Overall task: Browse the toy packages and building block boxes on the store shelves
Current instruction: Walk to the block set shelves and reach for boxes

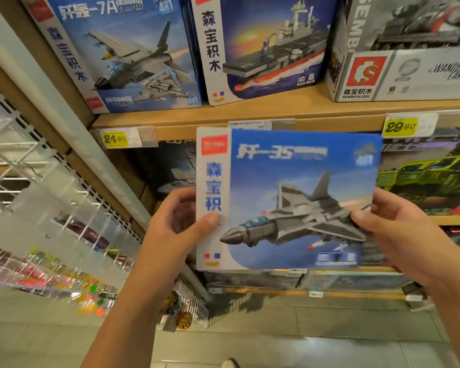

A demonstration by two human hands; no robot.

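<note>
— Hands first: what are they doing?

— Left hand (pixel 181 221) grips the left edge of the jet box (pixel 290 200), thumb curled over the white strip on the front, fingers behind it. Right hand (pixel 393 229) pinches the right edge, thumb on the front near the jet's tail; its fingers are hidden behind the box.

— Where is the box?

— Held upright, clear of the shelves, in front of the lower shelf bay and just below the wooden shelf edge (pixel 223 123). Its front faces the camera. The long axis runs left to right, with a slight tilt. The printed jet points its nose to the lower left.

— Anything hard to read?

— The title and red logo are blurred. The box covers most of the dark boxes behind it; only slivers show at the left.

— And farther out?

— Above, on the shelf, stand a fighter-plane box (pixel 128 54), a warship box (pixel 266 46) and a grey tank box (pixel 409 49), all cut off at the top. Yellow price tags read 24.90 (pixel 115 139) and 29.90 (pixel 401 126). A green truck box (pixel 430 179) sits to the right, partly cut by the frame. Far left, a wire rack (pixel 37 208) with small packaged toys is smeared with blur.
</note>
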